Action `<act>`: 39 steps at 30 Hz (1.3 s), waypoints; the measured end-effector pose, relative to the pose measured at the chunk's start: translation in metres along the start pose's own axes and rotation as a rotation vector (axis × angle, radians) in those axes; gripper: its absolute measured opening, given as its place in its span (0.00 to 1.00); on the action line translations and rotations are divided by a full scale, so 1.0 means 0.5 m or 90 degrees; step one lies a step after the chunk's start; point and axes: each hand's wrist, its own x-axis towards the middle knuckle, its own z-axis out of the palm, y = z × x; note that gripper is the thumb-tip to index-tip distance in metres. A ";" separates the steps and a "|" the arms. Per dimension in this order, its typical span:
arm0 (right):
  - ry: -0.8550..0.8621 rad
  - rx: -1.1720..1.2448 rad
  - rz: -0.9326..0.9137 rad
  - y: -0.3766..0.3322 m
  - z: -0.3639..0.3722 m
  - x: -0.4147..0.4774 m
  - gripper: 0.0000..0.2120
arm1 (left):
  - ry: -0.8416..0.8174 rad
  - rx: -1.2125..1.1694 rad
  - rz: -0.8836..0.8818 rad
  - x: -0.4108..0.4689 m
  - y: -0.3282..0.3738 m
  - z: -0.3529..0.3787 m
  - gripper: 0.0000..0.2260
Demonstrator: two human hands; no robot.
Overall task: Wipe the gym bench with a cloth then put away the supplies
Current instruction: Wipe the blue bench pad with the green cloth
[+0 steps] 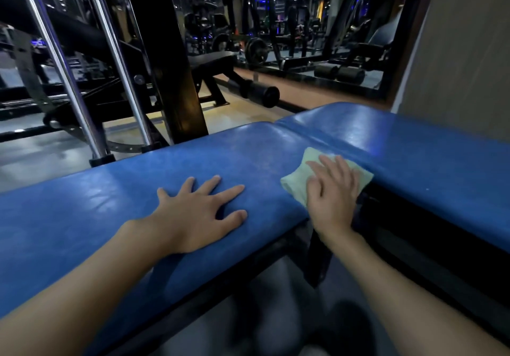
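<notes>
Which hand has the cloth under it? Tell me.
The right hand: it presses flat on the pale green cloth at the seam of the blue bench. The left hand rests directly on the bench, fingers spread.

Left hand (197,212) flat on bench (82,217), cloth (309,179) under right hand (332,192)

Nothing to read here: the blue bench pad (110,203) is plain vinyl with no print showing, and the pale green cloth (295,183) carries no tag or mark that can be made out. Over in the mirror (303,4), the weight plate (256,50) is too dim and too small for any number or brand to come through.
</notes>
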 end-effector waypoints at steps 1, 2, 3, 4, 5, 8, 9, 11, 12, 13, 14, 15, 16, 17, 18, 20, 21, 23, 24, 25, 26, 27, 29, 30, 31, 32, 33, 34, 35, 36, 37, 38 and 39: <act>0.002 0.016 -0.029 -0.018 0.003 -0.025 0.24 | -0.003 -0.003 0.000 0.000 0.001 -0.003 0.33; 0.000 0.033 -0.049 -0.030 0.003 -0.042 0.23 | -0.004 -0.006 -0.001 -0.002 0.000 -0.003 0.34; -0.003 0.046 -0.063 -0.031 0.000 -0.047 0.23 | -0.002 -0.007 0.000 -0.006 -0.002 -0.003 0.34; -0.005 0.047 -0.078 -0.021 -0.003 -0.041 0.23 | 0.001 -0.004 0.004 -0.013 -0.004 -0.002 0.35; -0.010 0.035 -0.094 -0.004 -0.007 -0.029 0.24 | 0.006 0.002 0.011 -0.021 -0.007 -0.001 0.34; -0.018 -0.005 -0.057 0.043 -0.016 0.025 0.27 | 0.035 0.004 0.029 -0.059 -0.024 0.011 0.33; -0.016 0.000 -0.019 0.046 -0.017 0.036 0.29 | 0.043 0.001 0.032 -0.072 -0.032 0.016 0.33; -0.008 0.021 0.057 0.028 -0.013 0.033 0.31 | 0.049 -0.005 0.031 -0.094 -0.046 0.022 0.33; -0.006 0.023 0.075 0.013 -0.010 0.020 0.31 | 0.049 -0.010 0.027 -0.103 -0.052 0.025 0.33; 0.000 0.020 0.068 -0.006 -0.007 0.001 0.30 | 0.050 -0.016 0.022 -0.109 -0.058 0.026 0.33; 0.011 0.018 0.042 -0.029 -0.003 -0.024 0.28 | 0.053 -0.022 0.019 -0.115 -0.062 0.027 0.34; 0.025 0.020 0.009 -0.057 0.000 -0.053 0.26 | 0.057 -0.026 0.018 -0.119 -0.065 0.027 0.35; 0.034 0.025 -0.024 -0.086 0.004 -0.082 0.24 | 0.063 -0.029 0.017 -0.123 -0.068 0.028 0.37; 0.036 0.030 -0.057 -0.113 0.008 -0.110 0.22 | 0.069 -0.032 0.014 -0.128 -0.072 0.029 0.38; 0.031 0.033 -0.086 -0.136 0.009 -0.132 0.21 | 0.074 -0.035 0.009 -0.134 -0.077 0.030 0.39; 0.002 0.028 -0.145 -0.146 0.001 -0.148 0.21 | 0.079 -0.036 -0.003 -0.148 -0.088 0.034 0.39; -0.018 0.025 -0.173 -0.133 -0.007 -0.137 0.22 | 0.078 -0.031 -0.009 -0.156 -0.094 0.035 0.40; -0.049 0.008 -0.182 -0.101 -0.021 -0.100 0.24 | 0.074 -0.016 -0.020 -0.174 -0.108 0.037 0.40; -0.052 0.002 -0.155 -0.089 -0.022 -0.081 0.24 | 0.072 -0.009 -0.026 -0.183 -0.115 0.038 0.41; -0.045 0.002 -0.116 -0.086 -0.021 -0.069 0.25 | 0.072 -0.006 -0.031 -0.194 -0.124 0.040 0.41; -0.032 0.005 -0.077 -0.094 -0.017 -0.067 0.26 | 0.073 -0.004 -0.036 -0.203 -0.132 0.041 0.41; -0.017 0.010 -0.043 -0.108 -0.012 -0.073 0.26 | 0.074 -0.004 -0.040 -0.213 -0.140 0.043 0.42; 0.010 0.020 -0.019 -0.140 -0.003 -0.103 0.24 | 0.080 -0.007 -0.048 -0.231 -0.154 0.047 0.41; 0.021 0.025 -0.027 -0.158 0.000 -0.125 0.22 | 0.083 -0.007 -0.052 -0.239 -0.161 0.049 0.41; 0.032 0.033 -0.039 -0.180 0.002 -0.147 0.21 | 0.084 -0.007 -0.055 -0.247 -0.167 0.050 0.40; 0.043 0.042 -0.054 -0.206 0.004 -0.172 0.20 | 0.086 -0.007 -0.060 -0.255 -0.172 0.051 0.41; 0.048 0.055 -0.072 -0.238 0.007 -0.198 0.19 | 0.087 -0.007 -0.068 -0.263 -0.178 0.054 0.41; 0.046 0.066 -0.094 -0.273 0.010 -0.224 0.18 | 0.091 -0.005 -0.076 -0.273 -0.184 0.056 0.42; 0.034 0.074 -0.123 -0.306 0.011 -0.249 0.18 | 0.096 -0.006 -0.084 -0.284 -0.192 0.059 0.43; 0.015 0.076 -0.161 -0.330 0.010 -0.271 0.18 | 0.100 -0.008 -0.092 -0.297 -0.199 0.062 0.44; -0.004 0.077 -0.207 -0.338 0.007 -0.283 0.18 | 0.103 -0.010 -0.101 -0.312 -0.206 0.066 0.44; -0.018 0.077 -0.260 -0.329 0.003 -0.280 0.19 | 0.106 -0.012 -0.111 -0.327 -0.214 0.069 0.42; -0.028 0.074 -0.310 -0.308 -0.001 -0.268 0.19 | 0.109 -0.011 -0.120 -0.342 -0.222 0.071 0.40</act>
